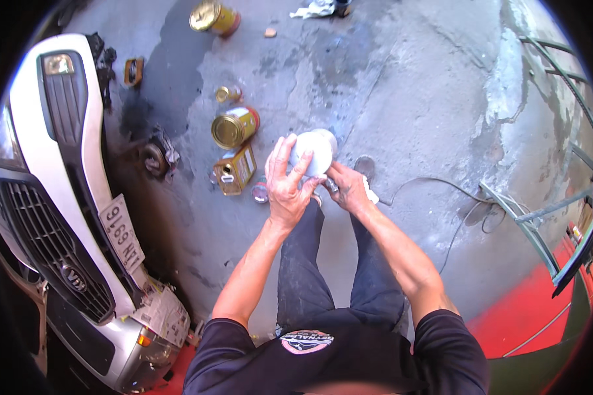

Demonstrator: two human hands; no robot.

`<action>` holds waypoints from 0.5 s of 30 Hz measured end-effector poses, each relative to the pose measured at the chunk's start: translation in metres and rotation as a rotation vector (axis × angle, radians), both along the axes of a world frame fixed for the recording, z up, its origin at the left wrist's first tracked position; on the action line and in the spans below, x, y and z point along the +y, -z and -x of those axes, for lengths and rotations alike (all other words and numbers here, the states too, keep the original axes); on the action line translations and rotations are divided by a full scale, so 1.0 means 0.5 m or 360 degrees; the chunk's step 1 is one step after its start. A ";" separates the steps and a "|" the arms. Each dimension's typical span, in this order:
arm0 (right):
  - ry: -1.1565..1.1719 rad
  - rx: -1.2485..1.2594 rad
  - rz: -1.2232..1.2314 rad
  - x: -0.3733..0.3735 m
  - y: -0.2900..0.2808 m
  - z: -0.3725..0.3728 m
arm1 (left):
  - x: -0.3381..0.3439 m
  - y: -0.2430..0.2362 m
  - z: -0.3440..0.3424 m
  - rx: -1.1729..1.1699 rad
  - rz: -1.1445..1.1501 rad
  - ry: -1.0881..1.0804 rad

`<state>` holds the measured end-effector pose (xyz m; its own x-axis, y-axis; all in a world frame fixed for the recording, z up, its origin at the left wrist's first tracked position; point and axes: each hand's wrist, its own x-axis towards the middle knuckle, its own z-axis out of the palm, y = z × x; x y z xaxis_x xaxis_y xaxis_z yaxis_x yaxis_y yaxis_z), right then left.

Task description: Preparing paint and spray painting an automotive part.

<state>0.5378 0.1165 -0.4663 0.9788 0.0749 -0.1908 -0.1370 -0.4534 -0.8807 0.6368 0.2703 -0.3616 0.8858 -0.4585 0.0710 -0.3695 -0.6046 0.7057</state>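
Note:
My left hand (285, 184) has its fingers curled over the top and near side of a round white lidded cup (315, 148) in front of me. My right hand (349, 189) is just below and right of it, gripping a silvery metal tool (329, 186) that appears joined to the cup; its grip is mostly hidden. A thin dark hose (428, 179) runs across the floor from beside that hand. Left of my hands are a rectangular gold can (238, 168), a larger round gold can (229, 130) and a small pinkish-lidded container (260, 191).
A white car bumper with grilles (79, 164) stands along the left. More cans (212, 16) and a white cloth (313, 10) lie farther ahead on the grey floor (428, 99). Green metal stands (534, 217) are at the right, beside a red surface (507, 309).

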 end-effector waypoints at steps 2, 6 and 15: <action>0.0071 -0.0042 0.0008 -0.043 -0.038 -0.018 | -0.049 -0.040 -0.024 0.0008 -0.0016 0.0072; 0.0357 -0.0065 -0.0020 -0.115 -0.087 -0.077 | -0.119 -0.079 -0.095 0.0132 0.0186 0.0012; 0.0890 0.0059 0.0172 -0.302 -0.036 -0.246 | -0.101 0.246 -0.391 0.1102 -0.0044 -0.0302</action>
